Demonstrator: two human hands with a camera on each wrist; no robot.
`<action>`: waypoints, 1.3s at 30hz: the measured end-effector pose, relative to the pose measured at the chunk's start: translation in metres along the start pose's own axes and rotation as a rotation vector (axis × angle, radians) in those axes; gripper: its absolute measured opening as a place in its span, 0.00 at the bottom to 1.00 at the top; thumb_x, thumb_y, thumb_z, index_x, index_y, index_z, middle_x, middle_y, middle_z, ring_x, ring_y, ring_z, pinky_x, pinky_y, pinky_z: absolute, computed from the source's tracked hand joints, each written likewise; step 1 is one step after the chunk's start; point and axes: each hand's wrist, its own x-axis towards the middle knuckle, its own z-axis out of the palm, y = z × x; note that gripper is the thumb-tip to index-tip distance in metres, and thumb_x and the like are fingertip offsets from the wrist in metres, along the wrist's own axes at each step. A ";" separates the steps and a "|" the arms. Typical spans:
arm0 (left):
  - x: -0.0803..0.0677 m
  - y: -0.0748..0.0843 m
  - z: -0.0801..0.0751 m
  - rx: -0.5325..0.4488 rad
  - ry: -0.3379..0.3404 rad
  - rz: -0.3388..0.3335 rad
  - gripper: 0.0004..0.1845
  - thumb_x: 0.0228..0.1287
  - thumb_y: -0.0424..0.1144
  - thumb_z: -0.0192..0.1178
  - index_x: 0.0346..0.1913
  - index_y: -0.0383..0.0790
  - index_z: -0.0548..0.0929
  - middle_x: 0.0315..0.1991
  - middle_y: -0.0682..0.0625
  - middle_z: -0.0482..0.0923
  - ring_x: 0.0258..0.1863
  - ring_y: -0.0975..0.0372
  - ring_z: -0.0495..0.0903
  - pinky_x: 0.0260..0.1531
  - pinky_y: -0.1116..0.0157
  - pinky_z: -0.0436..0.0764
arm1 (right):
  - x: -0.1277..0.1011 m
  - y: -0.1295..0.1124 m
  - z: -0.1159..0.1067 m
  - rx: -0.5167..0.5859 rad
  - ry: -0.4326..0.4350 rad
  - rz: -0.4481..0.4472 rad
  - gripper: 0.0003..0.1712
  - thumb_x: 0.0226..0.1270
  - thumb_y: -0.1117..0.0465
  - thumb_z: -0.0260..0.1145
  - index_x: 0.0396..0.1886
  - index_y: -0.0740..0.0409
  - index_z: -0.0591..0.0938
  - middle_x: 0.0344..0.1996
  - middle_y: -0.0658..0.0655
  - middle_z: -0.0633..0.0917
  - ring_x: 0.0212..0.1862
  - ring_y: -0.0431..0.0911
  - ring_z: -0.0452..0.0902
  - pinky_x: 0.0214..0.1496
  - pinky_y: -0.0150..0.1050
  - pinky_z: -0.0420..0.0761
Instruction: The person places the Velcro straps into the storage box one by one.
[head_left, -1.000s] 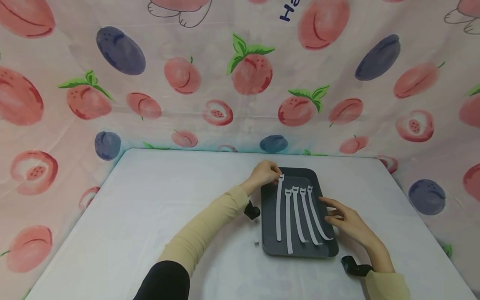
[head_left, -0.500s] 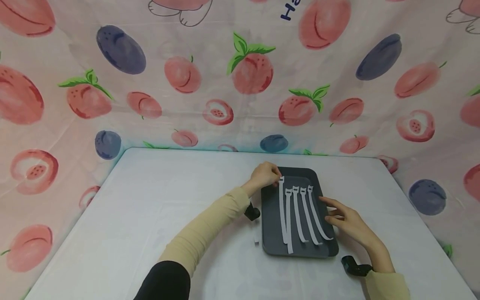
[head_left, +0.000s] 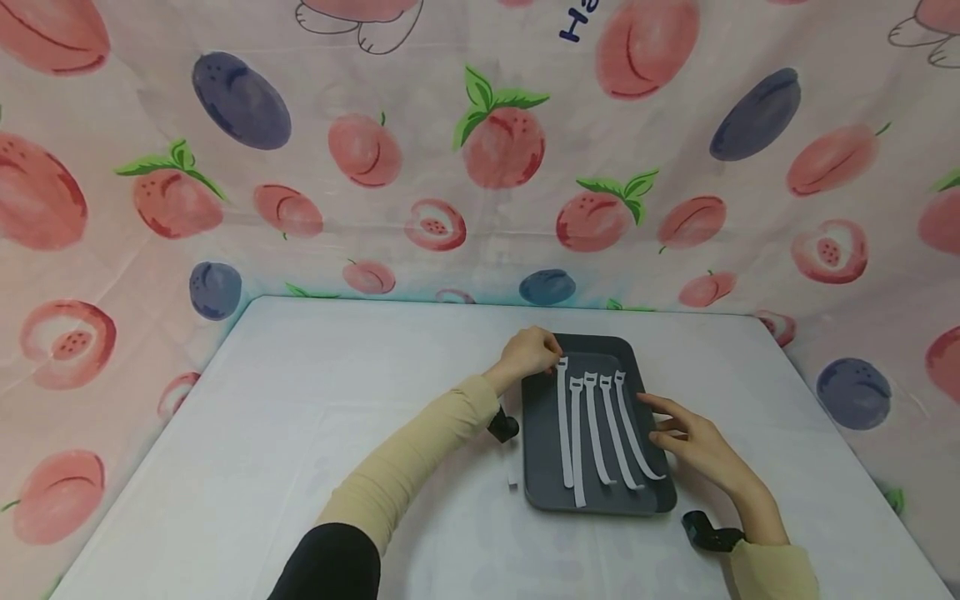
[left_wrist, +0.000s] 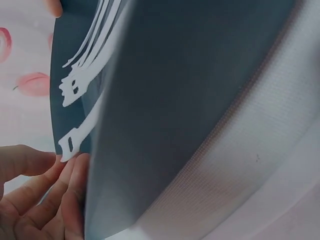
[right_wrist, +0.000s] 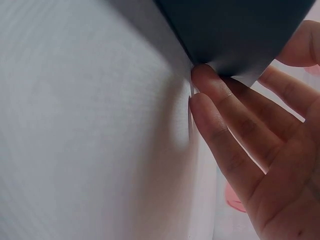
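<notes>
A dark grey tray (head_left: 538,450) lies on the white table and holds several white straps (head_left: 611,433) laid side by side. My left hand (head_left: 534,350) is at the tray's far left corner and pinches the slotted head of the leftmost strap (head_left: 564,425). In the left wrist view, that strap head (left_wrist: 67,142) sits at the fingertips (left_wrist: 47,160) of the left hand, over the tray (left_wrist: 190,100). My right hand (head_left: 686,442) rests with straight fingers against the tray's right rim. The right wrist view shows its fingertips (right_wrist: 210,82) touching the tray's edge (right_wrist: 235,30).
A small white piece (head_left: 513,482) lies on the white table (head_left: 337,417) just left of the tray. Black wrist cameras (head_left: 504,425) sit on both forearms. A fruit-print cloth (head_left: 480,167) hangs behind and to both sides of the table.
The leftmost strap's near end has swung right and now lies close beside its neighbour. My left hand still holds its head. The right hand has not moved.
</notes>
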 end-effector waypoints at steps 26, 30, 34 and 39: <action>-0.001 -0.016 -0.008 -0.277 0.001 0.053 0.14 0.71 0.37 0.52 0.50 0.34 0.83 0.42 0.42 0.86 0.38 0.54 0.87 0.41 0.64 0.83 | 0.001 -0.001 0.000 -0.005 -0.001 0.006 0.33 0.68 0.58 0.60 0.72 0.50 0.65 0.66 0.66 0.71 0.54 0.59 0.78 0.51 0.61 0.77; -0.006 -0.017 -0.012 -0.326 0.018 0.027 0.14 0.71 0.38 0.53 0.50 0.35 0.83 0.43 0.42 0.86 0.39 0.55 0.87 0.39 0.65 0.83 | 0.001 -0.001 0.000 -0.003 -0.004 0.005 0.33 0.68 0.58 0.60 0.71 0.51 0.65 0.65 0.66 0.72 0.54 0.59 0.78 0.51 0.61 0.76; -0.013 -0.019 -0.019 -0.354 0.030 0.013 0.14 0.71 0.38 0.53 0.51 0.36 0.83 0.44 0.43 0.86 0.41 0.55 0.87 0.42 0.62 0.82 | 0.001 0.000 0.000 -0.001 -0.007 -0.002 0.33 0.67 0.57 0.61 0.71 0.51 0.65 0.65 0.67 0.71 0.54 0.59 0.78 0.50 0.60 0.77; -0.021 -0.025 -0.024 -0.427 0.043 0.009 0.15 0.72 0.37 0.51 0.53 0.35 0.82 0.46 0.41 0.85 0.43 0.52 0.86 0.49 0.56 0.81 | 0.000 0.000 -0.001 0.006 -0.009 -0.006 0.33 0.68 0.57 0.61 0.72 0.50 0.64 0.66 0.67 0.70 0.55 0.60 0.78 0.49 0.59 0.78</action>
